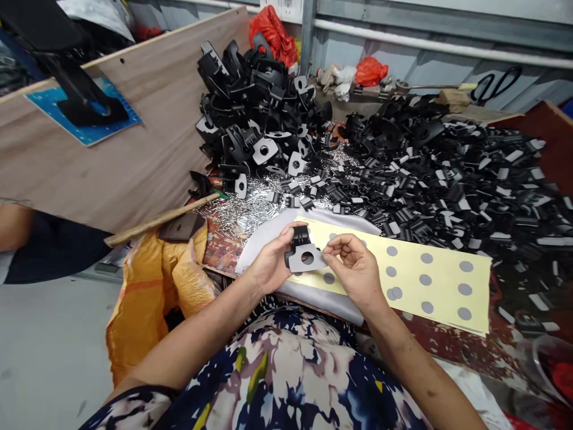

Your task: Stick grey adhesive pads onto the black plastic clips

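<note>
My left hand [272, 261] grips a black plastic clip [303, 251] with a grey pad and a round hole on its face, just above the table's near edge. My right hand [353, 269] is pinched at the clip's right edge, fingertips touching the grey pad. Under both hands lies a yellow backing sheet [443, 263] with rows of grey round stickers, resting on a grey cloth [264, 236].
A tall heap of finished black clips [255, 101] stands behind, a wide spread of small black parts [452, 173] to the right, loose silver pins [250, 206] between them. A wooden-handled hammer [156, 222] lies left, beside an orange sack [156, 280] and a plywood board [120, 137].
</note>
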`<state>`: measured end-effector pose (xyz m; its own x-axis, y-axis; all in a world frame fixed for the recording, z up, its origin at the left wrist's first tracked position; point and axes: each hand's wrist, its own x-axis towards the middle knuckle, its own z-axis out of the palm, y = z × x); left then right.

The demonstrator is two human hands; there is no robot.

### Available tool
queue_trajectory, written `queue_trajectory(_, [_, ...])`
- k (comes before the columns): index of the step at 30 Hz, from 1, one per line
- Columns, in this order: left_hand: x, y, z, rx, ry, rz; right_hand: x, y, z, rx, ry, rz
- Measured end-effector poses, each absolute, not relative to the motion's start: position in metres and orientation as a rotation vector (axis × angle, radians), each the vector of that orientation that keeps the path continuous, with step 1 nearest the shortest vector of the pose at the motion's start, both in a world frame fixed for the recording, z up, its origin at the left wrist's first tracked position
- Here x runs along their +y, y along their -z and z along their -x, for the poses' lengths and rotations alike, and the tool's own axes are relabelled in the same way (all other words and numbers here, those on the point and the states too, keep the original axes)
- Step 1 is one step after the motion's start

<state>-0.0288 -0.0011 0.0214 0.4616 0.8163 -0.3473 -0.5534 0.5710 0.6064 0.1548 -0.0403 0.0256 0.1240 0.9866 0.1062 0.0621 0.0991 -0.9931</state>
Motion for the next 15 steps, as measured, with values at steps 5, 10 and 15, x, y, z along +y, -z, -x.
queue_trajectory(5, [-0.003, -0.024, 0.029, 0.634, -0.851, -0.467, -0.038, -0.018, -0.153, -1.206, -0.999, 1.27])
queue_trajectory(10, [-0.003, -0.022, 0.028, 0.615, -0.838, -0.47, -0.035, -0.011, -0.151, -1.201, -0.991, 1.275])
queue_trajectory(15, [-0.002, -0.019, 0.027, 0.602, -0.849, -0.465, -0.034, -0.007, -0.149, -1.205, -0.97, 1.268])
